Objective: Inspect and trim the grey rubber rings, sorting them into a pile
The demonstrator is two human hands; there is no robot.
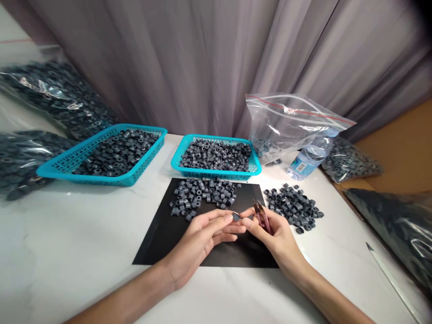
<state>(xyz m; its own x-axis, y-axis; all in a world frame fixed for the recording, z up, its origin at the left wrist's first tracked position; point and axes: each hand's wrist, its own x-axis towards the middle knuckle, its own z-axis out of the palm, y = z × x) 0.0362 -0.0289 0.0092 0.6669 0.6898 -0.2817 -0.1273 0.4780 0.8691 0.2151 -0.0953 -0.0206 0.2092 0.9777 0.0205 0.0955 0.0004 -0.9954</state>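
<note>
A small grey ring (236,217) is held above the black mat (160,243), pinched between the thumb and fingers of the left hand (205,231). A pair of snips (264,222) is clasped in the right hand (273,231) over the mat's right side; whether the ring is also gripped by that hand's fingertips cannot be told. Loose rings (189,198) are piled on the mat's far part, and a heap (295,207) is spread to its right. Beyond the mat, a blue basket (216,172) is filled with rings.
</note>
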